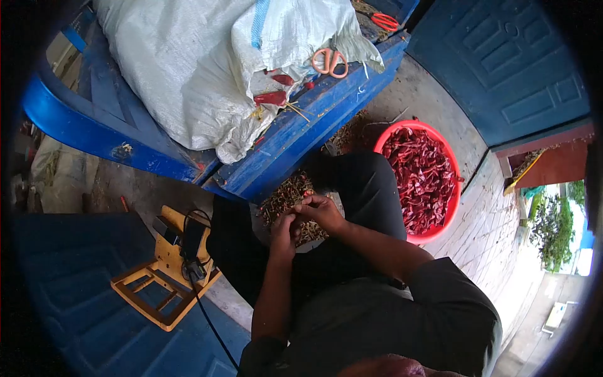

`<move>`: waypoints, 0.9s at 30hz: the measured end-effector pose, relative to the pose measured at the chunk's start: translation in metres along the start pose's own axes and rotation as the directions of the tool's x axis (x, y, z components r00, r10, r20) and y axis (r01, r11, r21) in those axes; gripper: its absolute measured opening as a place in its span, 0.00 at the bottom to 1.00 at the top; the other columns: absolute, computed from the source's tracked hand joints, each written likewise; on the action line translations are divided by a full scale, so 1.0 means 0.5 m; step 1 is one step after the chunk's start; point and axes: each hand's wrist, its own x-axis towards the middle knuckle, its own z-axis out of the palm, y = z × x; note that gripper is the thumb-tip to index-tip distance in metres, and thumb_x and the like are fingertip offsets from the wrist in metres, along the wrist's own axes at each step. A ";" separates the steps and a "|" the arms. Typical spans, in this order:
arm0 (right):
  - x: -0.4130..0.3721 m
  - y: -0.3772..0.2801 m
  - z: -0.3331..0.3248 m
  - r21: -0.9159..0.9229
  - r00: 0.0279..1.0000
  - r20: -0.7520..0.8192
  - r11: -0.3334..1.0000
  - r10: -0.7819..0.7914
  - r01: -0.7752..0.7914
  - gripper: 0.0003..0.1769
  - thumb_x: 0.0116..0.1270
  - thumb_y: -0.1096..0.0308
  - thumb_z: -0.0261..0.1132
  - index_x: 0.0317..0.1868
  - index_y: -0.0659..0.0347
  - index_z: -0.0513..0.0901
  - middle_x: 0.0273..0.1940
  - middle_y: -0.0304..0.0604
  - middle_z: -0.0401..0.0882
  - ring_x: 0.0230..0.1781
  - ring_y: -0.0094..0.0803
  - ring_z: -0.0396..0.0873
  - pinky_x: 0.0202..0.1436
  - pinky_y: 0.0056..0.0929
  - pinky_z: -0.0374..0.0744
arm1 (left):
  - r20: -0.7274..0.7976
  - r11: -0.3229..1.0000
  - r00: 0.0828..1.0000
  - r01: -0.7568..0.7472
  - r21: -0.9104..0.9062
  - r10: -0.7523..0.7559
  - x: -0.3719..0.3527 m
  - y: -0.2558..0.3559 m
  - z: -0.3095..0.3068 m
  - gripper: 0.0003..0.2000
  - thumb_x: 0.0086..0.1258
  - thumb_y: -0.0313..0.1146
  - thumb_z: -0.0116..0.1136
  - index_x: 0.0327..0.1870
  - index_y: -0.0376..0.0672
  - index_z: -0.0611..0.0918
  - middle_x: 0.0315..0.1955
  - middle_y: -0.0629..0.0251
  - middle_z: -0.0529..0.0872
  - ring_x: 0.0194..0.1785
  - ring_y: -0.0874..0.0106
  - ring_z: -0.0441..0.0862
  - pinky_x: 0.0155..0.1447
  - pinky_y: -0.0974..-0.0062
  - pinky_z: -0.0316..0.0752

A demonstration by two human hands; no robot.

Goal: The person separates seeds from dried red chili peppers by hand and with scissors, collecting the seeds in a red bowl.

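Observation:
My left hand (284, 235) and my right hand (321, 214) meet between my knees, with fingertips pinched together. Whatever they hold is too small or hidden to make out. Beneath them, a pale container (259, 230) holds many dry brown stem-like scraps (286, 196), with small red spots near the right fingertips. To the right, a red basin (453, 164) is filled with dried red chilies (419, 179). Two dried red chilies (271, 98) lie at the mouth of a white woven sack (169, 69).
The sack rests on a blue metal truck-like bed (308, 138) in front of me. Pink-handled scissors (330, 63) and red-handled scissors (384, 22) lie on it. A wooden stand (164, 276) with a black device and cable is at left. Blue doors (502, 63) stand at right.

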 end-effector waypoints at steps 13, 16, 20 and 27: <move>-0.011 -0.065 0.015 -0.711 0.801 0.196 0.481 -0.566 0.513 0.04 0.67 0.72 0.70 0.41 0.62 0.87 0.40 0.45 0.87 0.38 0.36 0.85 0.45 0.34 0.82 | 0.131 1.000 0.991 0.001 -0.029 0.003 0.004 0.013 0.009 0.08 0.76 0.38 0.53 0.42 0.44 0.79 0.23 0.75 0.73 0.22 0.82 0.68 0.26 0.80 0.61; 0.022 -0.022 -0.026 -0.206 0.996 0.001 0.974 -0.090 0.089 0.06 0.70 0.68 0.68 0.41 0.62 0.86 0.39 0.40 0.86 0.38 0.29 0.84 0.43 0.32 0.82 | 0.092 0.998 0.994 0.063 -0.002 -0.062 0.010 0.008 0.013 0.07 0.75 0.37 0.53 0.43 0.45 0.78 0.23 0.74 0.74 0.22 0.82 0.68 0.25 0.80 0.61; 0.031 -0.031 -0.039 -0.058 0.951 -0.076 0.951 0.300 -0.305 0.14 0.70 0.58 0.70 0.42 0.62 0.86 0.39 0.39 0.85 0.37 0.24 0.82 0.43 0.27 0.81 | 0.052 0.994 0.994 0.096 -0.042 -0.094 0.030 -0.030 0.000 0.06 0.74 0.37 0.54 0.44 0.46 0.77 0.25 0.73 0.75 0.22 0.81 0.67 0.24 0.79 0.61; 0.026 -0.038 -0.031 -0.391 0.986 -0.033 0.906 0.161 -0.161 0.19 0.71 0.52 0.67 0.40 0.62 0.86 0.35 0.39 0.85 0.36 0.25 0.82 0.43 0.27 0.79 | 0.041 0.992 0.991 0.126 -0.026 -0.125 0.037 -0.040 -0.017 0.07 0.74 0.37 0.55 0.45 0.45 0.77 0.26 0.73 0.75 0.21 0.81 0.67 0.25 0.79 0.62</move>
